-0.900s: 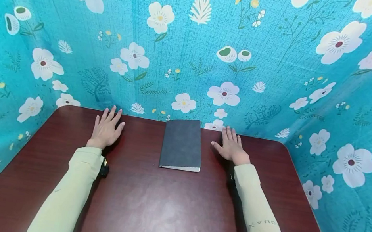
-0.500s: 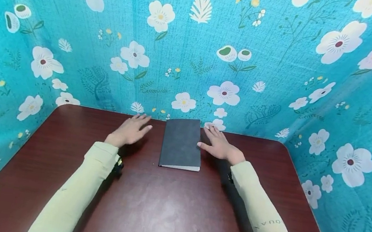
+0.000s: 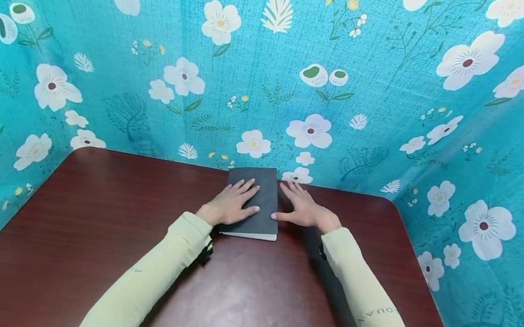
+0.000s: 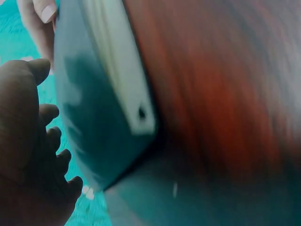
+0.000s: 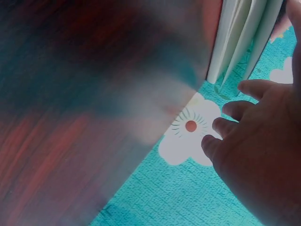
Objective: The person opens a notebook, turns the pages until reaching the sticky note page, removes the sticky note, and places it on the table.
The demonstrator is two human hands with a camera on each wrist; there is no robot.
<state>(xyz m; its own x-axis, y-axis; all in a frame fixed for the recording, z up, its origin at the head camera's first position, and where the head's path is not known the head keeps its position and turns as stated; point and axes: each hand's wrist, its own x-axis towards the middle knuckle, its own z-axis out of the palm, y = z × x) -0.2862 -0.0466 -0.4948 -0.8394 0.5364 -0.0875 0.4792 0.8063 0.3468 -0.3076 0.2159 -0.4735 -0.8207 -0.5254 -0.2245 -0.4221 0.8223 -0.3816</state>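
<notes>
Floral teal curtains surround the brown table point(image 3: 79, 226); straight fingers point(image 3: 244, 189) seemingly flatten the notebook point(image 3: 262, 209).

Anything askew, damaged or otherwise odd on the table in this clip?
Nothing stands out. The grey notebook lies closed and square on the table, left hand flat on its cover, right hand at its right edge.

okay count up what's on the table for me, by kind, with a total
Notebook, dark grey cover: 1
Hands: 2, the left hand flat on the notebook's cover, the right hand at its right edge
Total on the table: 3
</notes>
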